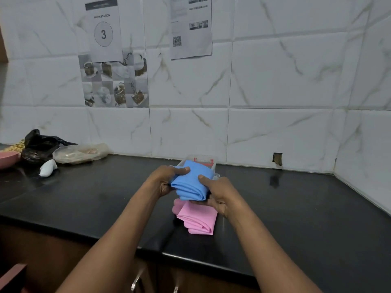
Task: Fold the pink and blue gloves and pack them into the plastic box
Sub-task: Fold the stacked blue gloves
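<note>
A folded blue glove (191, 183) is held above the black counter (296, 208), just in front of the clear plastic box (212, 160). My left hand (167, 179) grips its left side with the thumb on top. My right hand (218, 194) holds its right side and underside. The box stands near the wall with a red clip at its far rim; the glove hides most of it. A folded pink glove (200, 218) lies on the counter right below my hands.
At the far left lie a black plastic bag (40, 146), a clear bag (80, 153), a white object (48, 168) and a pink bowl (8, 158). Tiled walls close the back and right side. Cabinet handles (137, 278) show under the counter edge.
</note>
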Demonstrator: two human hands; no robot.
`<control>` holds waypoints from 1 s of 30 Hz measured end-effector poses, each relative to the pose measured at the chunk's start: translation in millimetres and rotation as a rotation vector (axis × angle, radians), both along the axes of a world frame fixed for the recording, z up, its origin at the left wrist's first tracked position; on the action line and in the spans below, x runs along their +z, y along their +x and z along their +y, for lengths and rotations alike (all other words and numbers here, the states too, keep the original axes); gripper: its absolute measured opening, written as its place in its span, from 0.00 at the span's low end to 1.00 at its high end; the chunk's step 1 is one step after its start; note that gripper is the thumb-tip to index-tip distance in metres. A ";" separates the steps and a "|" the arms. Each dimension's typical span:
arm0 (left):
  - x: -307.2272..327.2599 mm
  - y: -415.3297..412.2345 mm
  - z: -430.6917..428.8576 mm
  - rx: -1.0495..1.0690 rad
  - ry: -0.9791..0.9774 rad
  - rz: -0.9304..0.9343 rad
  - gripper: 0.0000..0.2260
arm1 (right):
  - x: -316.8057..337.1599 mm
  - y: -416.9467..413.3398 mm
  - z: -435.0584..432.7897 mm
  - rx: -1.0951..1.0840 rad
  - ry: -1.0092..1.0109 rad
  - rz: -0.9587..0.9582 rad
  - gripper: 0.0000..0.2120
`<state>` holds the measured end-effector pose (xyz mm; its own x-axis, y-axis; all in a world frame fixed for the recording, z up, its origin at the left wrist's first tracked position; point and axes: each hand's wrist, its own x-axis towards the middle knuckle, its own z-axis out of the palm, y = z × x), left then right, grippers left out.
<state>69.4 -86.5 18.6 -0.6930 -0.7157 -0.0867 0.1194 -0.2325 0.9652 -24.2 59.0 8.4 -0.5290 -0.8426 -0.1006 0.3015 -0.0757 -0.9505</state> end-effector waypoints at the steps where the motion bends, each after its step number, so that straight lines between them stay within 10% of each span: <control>1: 3.1 0.7 0.0 0.035 -0.027 -0.008 0.11 | -4.2 0.6 -0.6 0.007 -0.036 -0.056 0.19; 8: -41.4 -3.7 13.2 0.100 -0.083 -0.436 0.12 | -30.3 12.3 2.6 -0.285 0.538 1.042 0.23; 12: -43.1 -7.1 12.6 0.204 -0.252 -0.422 0.14 | -39.5 10.3 -1.5 -0.321 0.462 1.348 0.29; 18: -56.4 -20.3 32.9 0.385 -0.929 -0.848 0.19 | -82.6 5.4 0.8 -0.082 0.407 1.365 0.25; 22: -67.0 -17.4 36.7 0.378 -0.994 -0.908 0.28 | -85.6 2.0 -2.4 -0.039 0.461 1.356 0.26; 30: -24.4 -23.3 24.1 0.471 -0.990 -0.826 0.15 | -64.1 -15.6 16.1 0.040 0.287 1.216 0.35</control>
